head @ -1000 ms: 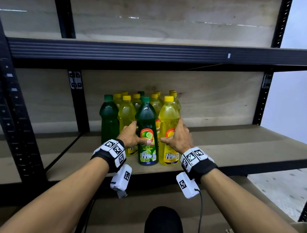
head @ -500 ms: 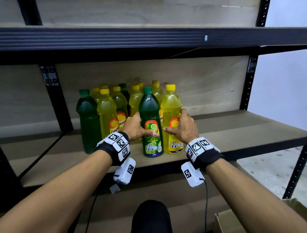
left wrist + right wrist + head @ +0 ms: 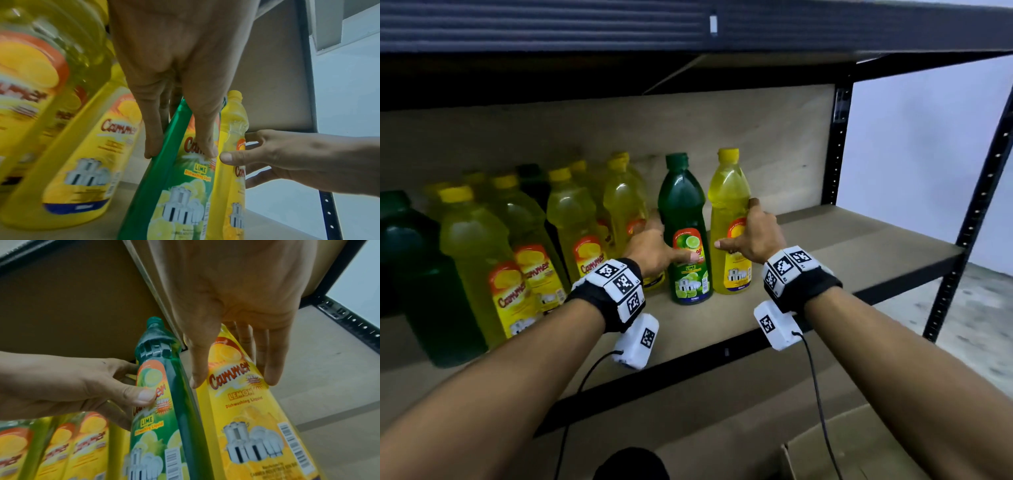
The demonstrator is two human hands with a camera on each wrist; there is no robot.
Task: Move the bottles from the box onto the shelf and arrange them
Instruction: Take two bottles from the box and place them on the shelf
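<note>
Standing bottles [image 3: 571,233] crowd wooden shelf [image 3: 859,246], white wall [image 3: 914,144] beyond

A pale wall [image 3: 928,164] shows to the right of the rack, with a speckled grey floor [image 3: 976,329] below it. White marker blocks (each printed with black square codes) sit on 2 black wristbands [image 3: 804,284], and thin black cables [image 3: 822,404] hang from the white units beneath them.
</note>
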